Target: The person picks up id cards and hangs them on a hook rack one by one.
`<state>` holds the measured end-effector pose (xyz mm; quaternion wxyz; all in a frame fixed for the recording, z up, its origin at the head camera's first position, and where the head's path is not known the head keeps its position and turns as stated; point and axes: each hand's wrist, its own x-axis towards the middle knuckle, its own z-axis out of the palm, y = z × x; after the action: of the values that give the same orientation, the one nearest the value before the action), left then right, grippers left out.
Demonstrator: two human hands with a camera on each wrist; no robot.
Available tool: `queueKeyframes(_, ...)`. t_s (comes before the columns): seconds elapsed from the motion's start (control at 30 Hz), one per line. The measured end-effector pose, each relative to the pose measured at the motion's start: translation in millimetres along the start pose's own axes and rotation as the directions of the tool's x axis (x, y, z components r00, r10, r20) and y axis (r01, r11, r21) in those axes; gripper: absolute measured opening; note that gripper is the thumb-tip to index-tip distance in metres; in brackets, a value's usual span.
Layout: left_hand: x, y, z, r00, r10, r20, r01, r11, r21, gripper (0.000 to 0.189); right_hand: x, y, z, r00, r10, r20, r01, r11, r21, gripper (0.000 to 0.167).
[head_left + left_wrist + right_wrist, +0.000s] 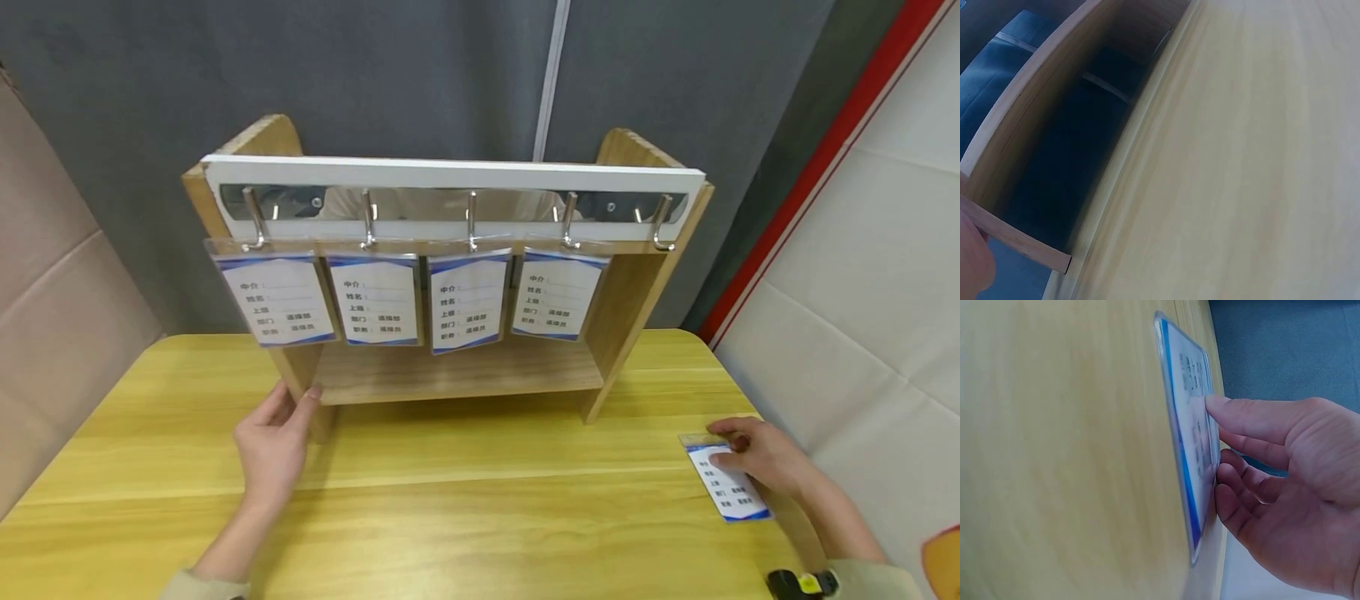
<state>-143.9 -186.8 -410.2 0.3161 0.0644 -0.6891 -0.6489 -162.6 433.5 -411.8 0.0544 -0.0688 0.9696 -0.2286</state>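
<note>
A wooden shelf rack [459,379] stands on the table, with a white rail of metal hooks [471,221] along its top. My left hand [273,442] grips the rack's left side panel near the bottom shelf, thumb on the inner side. At the table's right, a badge in a clear sleeve [727,483] is between my right hand's [768,458] thumb and fingers. In the right wrist view the thumb lies on the badge [1188,412] face and the other fingers curl at its edge. The left wrist view shows the rack's side board [1022,234] beside part of the hand.
Several badges hang in a row under the hooks, among them a left one [277,300] and a right one [558,293]. The rightmost hook [662,223] carries no badge. A grey partition [420,75] stands behind; a white padded wall [855,283] borders the right.
</note>
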Motion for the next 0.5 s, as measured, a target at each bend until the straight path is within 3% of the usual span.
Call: queueKeyframes(0.5, 0.1, -0.9, -1.2, 1.0, 0.004, 0.011, -0.004, 1.0, 0.012, 0.038, 5.4, 3.7, -3.3, 0.999, 0.019, 0.04, -0.02, 0.999, 0.034, 0.04)
